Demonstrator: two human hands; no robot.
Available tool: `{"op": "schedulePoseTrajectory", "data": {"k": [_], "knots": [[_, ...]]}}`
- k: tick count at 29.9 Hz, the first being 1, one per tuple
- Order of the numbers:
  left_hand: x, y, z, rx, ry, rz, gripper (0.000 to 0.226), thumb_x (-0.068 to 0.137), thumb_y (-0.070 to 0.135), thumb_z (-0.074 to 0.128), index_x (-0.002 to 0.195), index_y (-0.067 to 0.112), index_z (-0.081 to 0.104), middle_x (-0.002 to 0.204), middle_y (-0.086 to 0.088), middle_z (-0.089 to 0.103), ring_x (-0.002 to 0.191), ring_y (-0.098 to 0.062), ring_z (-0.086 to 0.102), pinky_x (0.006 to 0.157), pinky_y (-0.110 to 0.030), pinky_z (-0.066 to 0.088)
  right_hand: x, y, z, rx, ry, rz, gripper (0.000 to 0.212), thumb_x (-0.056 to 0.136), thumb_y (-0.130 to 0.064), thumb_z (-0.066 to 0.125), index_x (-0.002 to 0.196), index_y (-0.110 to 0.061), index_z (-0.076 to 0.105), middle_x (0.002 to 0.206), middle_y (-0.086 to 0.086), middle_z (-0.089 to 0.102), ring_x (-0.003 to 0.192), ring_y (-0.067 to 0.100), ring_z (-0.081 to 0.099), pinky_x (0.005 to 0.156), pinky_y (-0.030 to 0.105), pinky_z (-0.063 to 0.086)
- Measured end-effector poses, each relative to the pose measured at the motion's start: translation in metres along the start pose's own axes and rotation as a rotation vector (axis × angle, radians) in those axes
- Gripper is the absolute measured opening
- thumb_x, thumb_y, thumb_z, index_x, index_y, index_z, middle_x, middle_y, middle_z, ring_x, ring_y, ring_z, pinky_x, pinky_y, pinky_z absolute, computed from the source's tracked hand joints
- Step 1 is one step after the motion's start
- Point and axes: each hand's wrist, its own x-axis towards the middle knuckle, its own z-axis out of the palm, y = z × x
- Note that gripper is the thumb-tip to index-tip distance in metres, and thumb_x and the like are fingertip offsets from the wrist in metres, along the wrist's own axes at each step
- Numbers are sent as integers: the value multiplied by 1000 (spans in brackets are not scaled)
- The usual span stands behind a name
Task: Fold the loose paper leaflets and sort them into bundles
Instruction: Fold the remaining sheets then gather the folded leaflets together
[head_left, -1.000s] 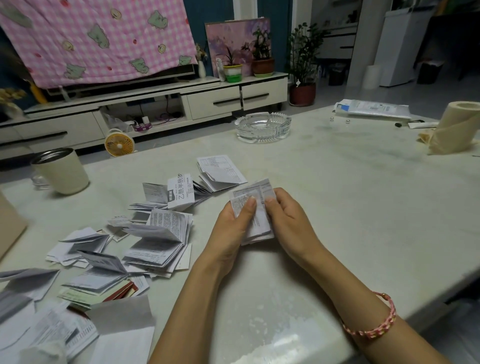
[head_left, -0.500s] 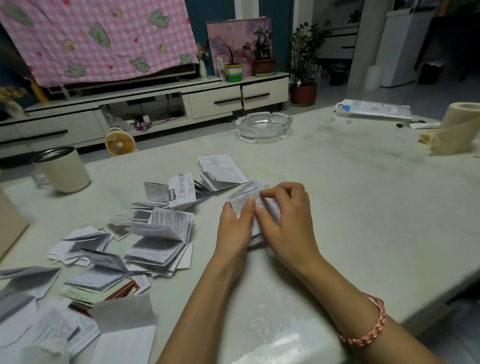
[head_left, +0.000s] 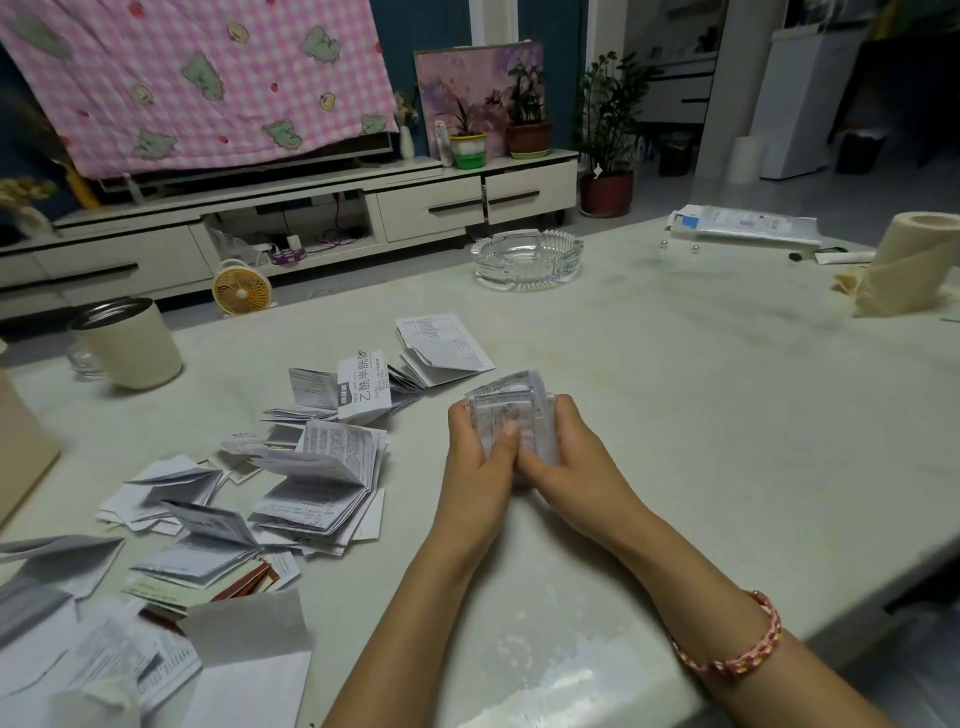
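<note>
- The pale marble table (head_left: 727, 415) fills most of the view; everything below lies on it
- The loose leaflets (head_left: 322, 478) spread over the left part of the table, many half open like small fans, some lying over others; one leaflet with big printed characters (head_left: 363, 384) stands up at the far side of this heap
- The paper roll (head_left: 904, 265) lies at the far right edge, with its loose end hanging on the table
- The cream cup (head_left: 132, 345) stands upright at the far left, well apart from the hands
- The glass ashtray (head_left: 527, 257) sits near the far edge, beyond the hands
- The left hand (head_left: 480, 467) and the right hand (head_left: 576, 467) meet near the middle of the table, right of the heap; both are curled round one folded bundle, fingers wrapped on its sides and thumbs pressed together on its near face
- The folded bundle (head_left: 506, 402) is clamped between the two hands, its top edge showing above the fingers, just above the table
- A pink braided bracelet (head_left: 737, 649) is on the right wrist
</note>
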Motion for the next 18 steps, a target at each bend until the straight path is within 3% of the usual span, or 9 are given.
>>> {"op": "schedulePoseTrajectory", "data": {"k": [2,6,9,13,15,18], "knots": [[1,3,-1,-1,64,47,21,89,-1,55,95,18,51,94,4,63,80,6,61,74,-11,46,2,0,0,-63,98,-26,18,84,-9,62,97,-7,50,83,-9,57,73,6,54,60,10,40],[0,3,1,31,183,87,25,81,-5,64,73,15,51,68,5,58,58,3,50,61,-13,42,4,-2,1,-76,212,-10,18,74,-5,70,80,-2,53,67,-4,55,58,8,45,51,16,34],[2,5,2,-40,225,34,22,80,-2,67,75,15,55,72,1,62,66,-6,55,66,-22,47,4,-1,2,109,208,42,19,73,-5,74,75,-8,55,66,-2,59,59,11,51,55,23,41],[8,6,-2,-338,266,-173,12,82,3,67,93,6,63,93,-17,69,86,-30,64,83,-42,52,4,-4,-5,536,114,193,17,78,-1,71,85,-10,58,74,6,66,61,11,61,62,22,50],[10,8,-4,-364,214,-201,23,80,1,67,102,3,60,99,-20,68,90,-32,65,86,-43,53,5,-3,-5,480,122,170,20,80,1,67,84,-15,56,72,4,65,60,10,60,62,22,51],[14,11,-11,-202,136,-74,37,75,-5,70,96,20,53,92,-5,67,79,-15,64,72,-22,54,6,1,-8,205,236,-53,26,81,1,65,84,-23,55,77,-6,62,68,9,58,66,25,50]]}}
